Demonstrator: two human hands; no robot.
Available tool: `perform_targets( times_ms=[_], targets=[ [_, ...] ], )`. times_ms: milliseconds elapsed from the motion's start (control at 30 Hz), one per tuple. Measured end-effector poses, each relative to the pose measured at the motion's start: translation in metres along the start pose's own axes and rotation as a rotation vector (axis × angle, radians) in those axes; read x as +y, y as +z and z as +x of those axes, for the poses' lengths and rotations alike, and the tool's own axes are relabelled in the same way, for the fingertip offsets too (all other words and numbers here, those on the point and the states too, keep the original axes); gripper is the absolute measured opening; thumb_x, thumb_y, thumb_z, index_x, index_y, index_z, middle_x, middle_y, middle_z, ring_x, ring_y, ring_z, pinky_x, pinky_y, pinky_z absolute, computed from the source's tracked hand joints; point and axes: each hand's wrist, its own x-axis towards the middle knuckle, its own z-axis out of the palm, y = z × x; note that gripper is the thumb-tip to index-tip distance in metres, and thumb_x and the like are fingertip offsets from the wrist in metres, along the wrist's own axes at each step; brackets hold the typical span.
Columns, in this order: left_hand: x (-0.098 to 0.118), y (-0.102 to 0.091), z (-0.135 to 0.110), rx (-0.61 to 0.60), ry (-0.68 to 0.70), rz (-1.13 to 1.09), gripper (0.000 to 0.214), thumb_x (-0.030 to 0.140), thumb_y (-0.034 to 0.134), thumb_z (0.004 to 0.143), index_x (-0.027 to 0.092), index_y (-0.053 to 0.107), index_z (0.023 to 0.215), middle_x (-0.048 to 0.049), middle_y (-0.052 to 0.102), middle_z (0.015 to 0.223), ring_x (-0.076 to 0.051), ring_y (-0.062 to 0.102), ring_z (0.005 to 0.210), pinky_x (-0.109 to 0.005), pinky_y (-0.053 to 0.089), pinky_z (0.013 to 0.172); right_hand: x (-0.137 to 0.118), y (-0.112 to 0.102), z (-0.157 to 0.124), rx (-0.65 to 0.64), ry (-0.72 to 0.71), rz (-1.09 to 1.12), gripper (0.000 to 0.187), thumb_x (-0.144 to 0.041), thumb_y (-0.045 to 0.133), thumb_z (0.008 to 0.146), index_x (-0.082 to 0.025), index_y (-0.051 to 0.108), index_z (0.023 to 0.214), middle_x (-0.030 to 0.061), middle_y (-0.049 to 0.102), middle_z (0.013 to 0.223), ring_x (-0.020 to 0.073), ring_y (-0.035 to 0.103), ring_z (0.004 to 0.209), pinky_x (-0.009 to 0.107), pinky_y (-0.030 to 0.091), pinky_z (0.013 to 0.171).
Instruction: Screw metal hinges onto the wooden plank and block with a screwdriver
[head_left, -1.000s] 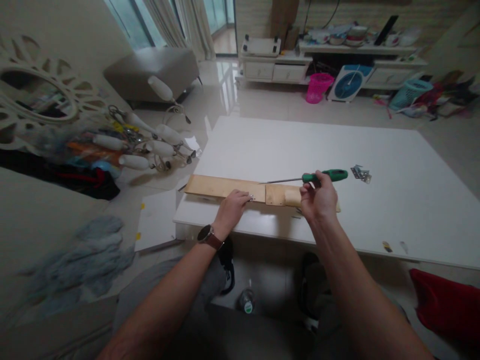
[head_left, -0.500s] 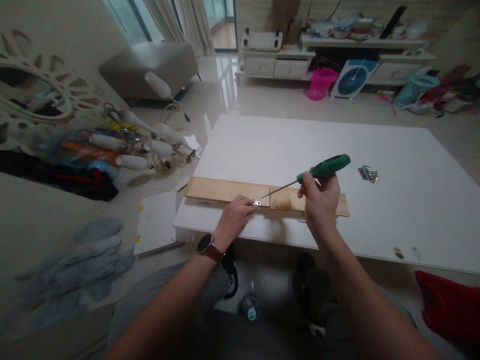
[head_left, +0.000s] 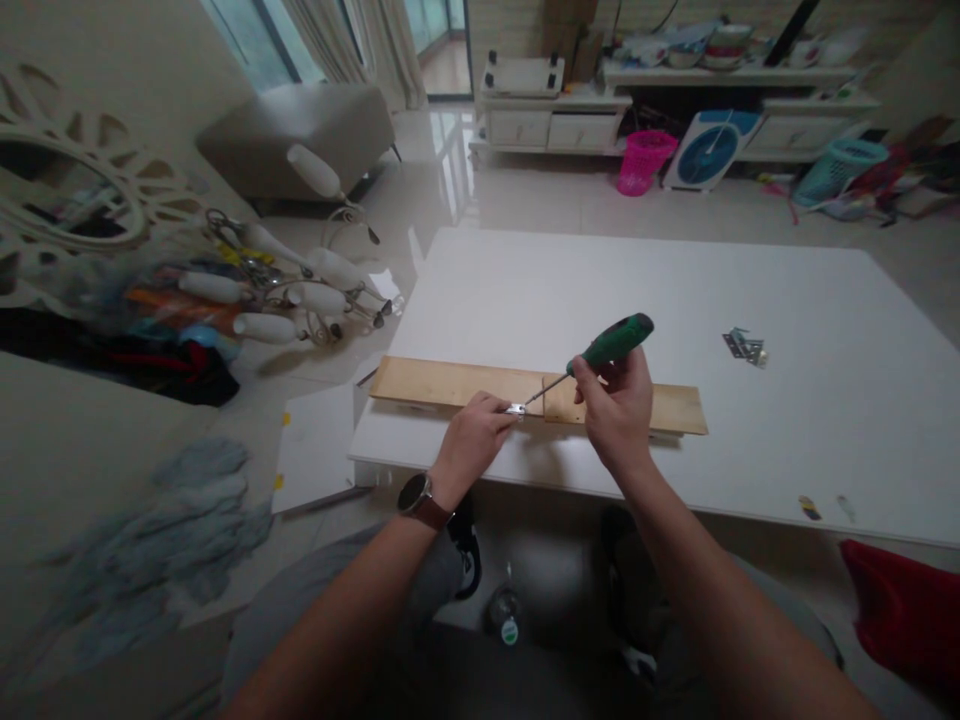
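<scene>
My left hand (head_left: 475, 436) pinches a small silver metal bracket (head_left: 516, 409) at the near edge of a long wooden board (head_left: 450, 381). My right hand (head_left: 619, 405) is closed around the green handle of a screwdriver (head_left: 615, 341). The screwdriver slants down to the left, and its tip is at the bracket; whether it sits in a screw is too small to tell. A shorter wooden piece (head_left: 561, 398) lies across the board just right of the bracket. Beneath the board is a large white panel (head_left: 645, 290).
Several small metal parts (head_left: 745, 346) lie in a pile on the panel's right side. Two small items, one a dark and yellow piece (head_left: 809, 508), are near its front edge. A plastic bottle (head_left: 506, 612) stands on the floor between my feet. A lamp with white shades (head_left: 319, 297) lies at left.
My right hand has moved left and slightly down, bringing the screwdriver tip from above the board to the bracket. My left hand keeps its pinch on the bracket.
</scene>
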Motion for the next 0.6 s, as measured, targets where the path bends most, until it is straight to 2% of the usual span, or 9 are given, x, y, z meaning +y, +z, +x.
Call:
perform_targets(
  times_ms=[300,500,600],
  targets=[
    [-0.0005,-0.0003,0.0020,-0.005,-0.021,-0.009,0.019,0.011,0.074,0.092,0.023,0.085,0.101,-0.0084,0.078,0.108,-0.024,0.065,0.109,-0.038,0.059,0.095,0.0006,0.0006,-0.0016,-0.016,0.030,0.004,0.027,-0.016,0.090,0.073,-0.026,0.067,0.085,-0.0046,0.063,0.080,0.0098,0.054,0.068,0.018,0.047,0.053],
    [-0.0023,0.0011,0.0011,0.020,-0.019,-0.018,0.018,0.012,0.074,0.092,0.024,0.085,0.100,-0.0079,0.077,0.109,-0.024,0.065,0.108,-0.037,0.059,0.094,0.0034,-0.0006,-0.0025,-0.083,0.023,-0.041,0.024,-0.020,0.088,0.077,-0.028,0.067,0.087,-0.0052,0.062,0.079,0.0101,0.053,0.067,0.019,0.047,0.054],
    [-0.0015,0.0009,0.0014,0.017,-0.018,-0.011,0.017,0.012,0.075,0.092,0.024,0.085,0.099,-0.0078,0.077,0.108,-0.024,0.065,0.107,-0.037,0.059,0.094,0.0038,0.0000,-0.0026,-0.075,0.056,-0.024,0.027,-0.019,0.090,0.073,-0.027,0.068,0.086,-0.0047,0.063,0.080,0.0106,0.054,0.070,0.019,0.049,0.057]
  ],
)
